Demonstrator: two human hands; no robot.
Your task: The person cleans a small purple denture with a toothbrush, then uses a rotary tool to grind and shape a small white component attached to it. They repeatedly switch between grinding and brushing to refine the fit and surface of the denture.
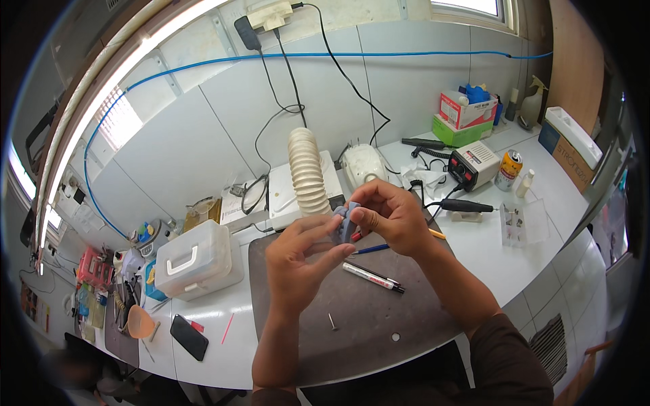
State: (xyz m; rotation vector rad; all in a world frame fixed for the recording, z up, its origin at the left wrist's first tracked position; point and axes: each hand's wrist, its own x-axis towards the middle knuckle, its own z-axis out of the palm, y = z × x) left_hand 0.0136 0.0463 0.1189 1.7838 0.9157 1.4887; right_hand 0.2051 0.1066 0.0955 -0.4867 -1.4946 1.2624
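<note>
Above the dark work mat (298, 345), my two hands meet on a small blue-grey moulded piece (345, 227), which looks like a dental model. My right hand (396, 220) pinches it between thumb and fingers. The fingertips of my left hand (294, 260) touch its left side, with the thumb spread apart below. Fingers cover part of the piece. Beneath the hands lie a white marker (369, 276) and a blue pen (372, 249). Closer to me on the mat are a thin metal pin with a small head (332, 321) and a small white disc (396, 337).
Behind the hands rises a ribbed hose (308, 169). A lidded plastic box (196, 264) and a phone (189, 337) occupy the left side. To the right are a corded handpiece (467, 206), its control box (474, 166), a can (509, 170) and a clear case (513, 227).
</note>
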